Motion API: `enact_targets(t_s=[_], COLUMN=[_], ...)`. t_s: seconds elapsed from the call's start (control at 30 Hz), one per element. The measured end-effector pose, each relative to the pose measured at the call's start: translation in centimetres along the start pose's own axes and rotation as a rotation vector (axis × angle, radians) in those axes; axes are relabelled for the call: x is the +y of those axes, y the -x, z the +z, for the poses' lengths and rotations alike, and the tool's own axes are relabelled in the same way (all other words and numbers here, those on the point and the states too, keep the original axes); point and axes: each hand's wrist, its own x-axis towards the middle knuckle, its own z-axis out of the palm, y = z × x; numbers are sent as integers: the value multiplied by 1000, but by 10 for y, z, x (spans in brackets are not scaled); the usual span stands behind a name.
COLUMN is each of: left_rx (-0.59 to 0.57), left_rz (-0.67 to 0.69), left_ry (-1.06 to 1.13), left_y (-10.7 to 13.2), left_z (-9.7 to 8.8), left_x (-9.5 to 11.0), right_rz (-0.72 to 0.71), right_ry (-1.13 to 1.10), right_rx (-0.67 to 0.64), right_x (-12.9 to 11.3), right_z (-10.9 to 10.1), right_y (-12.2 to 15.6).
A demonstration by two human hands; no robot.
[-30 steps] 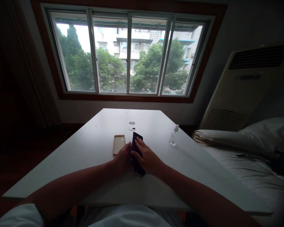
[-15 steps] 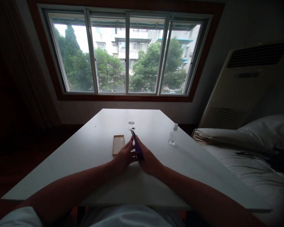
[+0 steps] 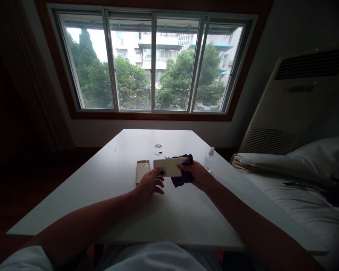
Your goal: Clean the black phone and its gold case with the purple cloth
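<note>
My left grip (image 3: 147,186) pinches the phone (image 3: 173,167) at camera end, my right grip (image 3: 200,174) the other, with purple cloth (image 3: 178,181); probably stiff, slippery, so I prefer edges.

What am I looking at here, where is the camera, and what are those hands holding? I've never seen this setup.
No machine here: these are a person's bare hands, seen from one camera worn on the head, looking forward and down. The left hand grips a pale phone at its camera end; the right hand holds the other end with a dark purple cloth. On the white table are a phone case and, beyond the right hand, a clear spray bottle.
</note>
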Motion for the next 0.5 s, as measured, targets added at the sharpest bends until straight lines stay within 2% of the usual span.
enact_targets(t_s=[0.13, 0.27, 0.5], left_rx=[-14, -24, -47], left_rz=[-27, -42, -94], left_ry=[-60, -140, -165], left_y=[3, 5, 9], left_z=[0, 1, 0], left_x=[2, 2, 4], right_rz=[99, 155, 120], right_ry=[12, 46, 82], right_rx=[-60, -71, 3], right_x=[1, 4, 7], right_z=[-6, -3, 9], right_y=[-3, 1, 6])
